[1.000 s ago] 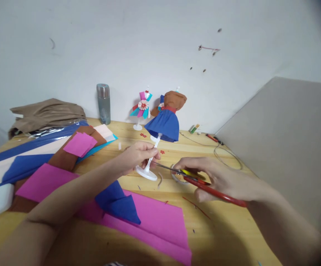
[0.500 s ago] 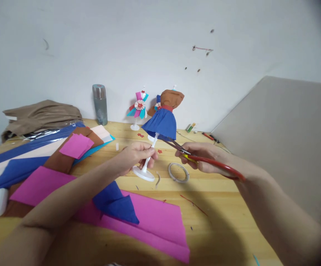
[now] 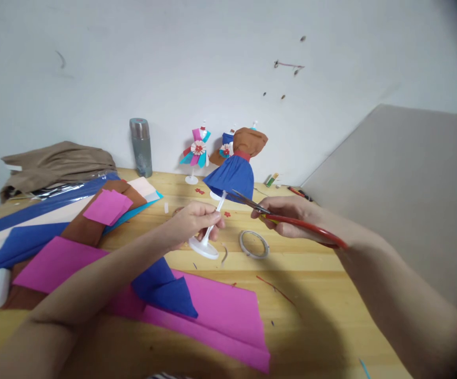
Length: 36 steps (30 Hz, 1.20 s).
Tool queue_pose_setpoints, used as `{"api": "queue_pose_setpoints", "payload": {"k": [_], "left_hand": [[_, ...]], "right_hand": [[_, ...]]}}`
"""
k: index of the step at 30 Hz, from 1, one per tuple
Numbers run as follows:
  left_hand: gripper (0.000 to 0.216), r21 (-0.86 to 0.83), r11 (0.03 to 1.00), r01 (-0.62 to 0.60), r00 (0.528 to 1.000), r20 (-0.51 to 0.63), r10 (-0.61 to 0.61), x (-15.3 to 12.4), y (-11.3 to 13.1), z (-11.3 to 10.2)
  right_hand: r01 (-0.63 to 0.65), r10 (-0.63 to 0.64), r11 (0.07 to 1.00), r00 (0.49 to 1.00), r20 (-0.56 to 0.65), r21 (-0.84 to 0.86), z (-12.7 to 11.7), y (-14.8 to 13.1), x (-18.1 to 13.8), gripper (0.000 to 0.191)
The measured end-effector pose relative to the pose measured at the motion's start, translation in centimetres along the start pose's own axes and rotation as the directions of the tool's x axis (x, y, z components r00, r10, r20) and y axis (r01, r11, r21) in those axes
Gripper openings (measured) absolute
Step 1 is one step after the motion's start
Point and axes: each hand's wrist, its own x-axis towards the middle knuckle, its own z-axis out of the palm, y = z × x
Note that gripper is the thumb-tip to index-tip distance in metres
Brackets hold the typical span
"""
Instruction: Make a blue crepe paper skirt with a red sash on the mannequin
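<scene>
My left hand (image 3: pixel 196 221) is closed around the white stem of a small dress stand (image 3: pixel 203 248), holding it off the table and tilted to the right. On the stand is a miniature paper dress with a brown top (image 3: pixel 249 141), a red waistband (image 3: pixel 243 155) and a flared blue skirt (image 3: pixel 232 176). My right hand (image 3: pixel 287 215) grips red-handled scissors (image 3: pixel 303 223). Their blades point left, at the skirt's lower edge. Whether the blades have paper between them I cannot tell.
Two more dressed stands, one with a pink-and-teal dress (image 3: pixel 197 147), stand by the wall. Left of them is a thermos (image 3: pixel 140 147). A tape roll (image 3: pixel 254 245) lies below my hands. Pink paper (image 3: pixel 228 316), folded blue paper (image 3: pixel 169 289) and brown cloth (image 3: pixel 58 163) cover the left side.
The dress has leaned slightly further right on its stand. The scissors have shifted a little up and left, with the blades now in front of the skirt's hem.
</scene>
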Motion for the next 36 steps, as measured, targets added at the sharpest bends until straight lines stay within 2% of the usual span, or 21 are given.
{"api": "queue_pose_setpoints", "payload": {"k": [3, 8, 17, 21, 24, 26, 30, 32, 34, 36], "left_hand": [[0.024, 0.009, 1.000, 0.011, 1.000, -0.001, -0.011, 0.0, 0.0, 0.0], [0.024, 0.015, 1.000, 0.016, 1.000, -0.005, -0.016, 0.0, 0.1, 0.0], [0.025, 0.032, 0.999, 0.016, 1.000, 0.011, -0.017, 0.2, -0.1, 0.0], [0.025, 0.037, 0.999, -0.004, 1.000, 0.019, 0.003, 0.3, -0.3, -0.1], [0.024, 0.040, 0.999, -0.006, 1.000, 0.012, 0.005, 0.2, -0.2, -0.1], [0.024, 0.039, 0.999, -0.004, 1.000, 0.008, 0.003, 0.3, -0.3, -0.2], [0.022, 0.065, 0.997, -0.051, 0.999, -0.009, 0.052, 1.0, -1.1, -0.5], [0.021, 0.079, 0.993, -0.087, 0.996, -0.017, 0.088, 1.7, -2.0, -0.7], [0.019, 0.061, 0.993, -0.102, 0.994, -0.024, 0.104, 2.6, -3.1, -0.7], [0.018, 0.037, 0.993, -0.111, 0.993, -0.036, 0.113, 3.6, -4.3, -0.7]], "right_hand": [[-0.024, 0.023, 0.999, 0.999, 0.024, 0.021, 0.1, -0.4, 0.0, 0.041], [-0.062, 0.062, 0.997, 0.998, -0.020, 0.039, 0.4, -0.7, 0.1, 0.036], [-0.115, 0.115, 0.993, 0.993, 0.004, 0.032, 0.4, -2.0, 0.0, 0.039], [-0.098, 0.098, 0.995, 0.995, -0.030, 0.025, 0.6, -1.9, 0.2, 0.038], [-0.141, 0.142, 0.990, 0.988, -0.056, 0.025, 0.7, -1.8, 0.3, 0.037], [-0.181, 0.181, 0.983, 0.984, -0.005, 0.022, 0.7, -1.9, 0.2, 0.038], [-0.220, 0.224, 0.975, 0.938, 0.264, -0.043, 1.0, -1.9, -0.4, 0.037], [-0.205, 0.230, 0.972, 0.923, 0.308, -0.111, 1.3, -1.1, -1.0, 0.036], [-0.231, 0.277, 0.949, 0.935, 0.220, -0.213, 1.8, 0.1, -2.0, 0.037], [-0.329, 0.357, 0.888, 0.933, 0.033, -0.320, 2.3, 1.7, -3.2, 0.037]]}}
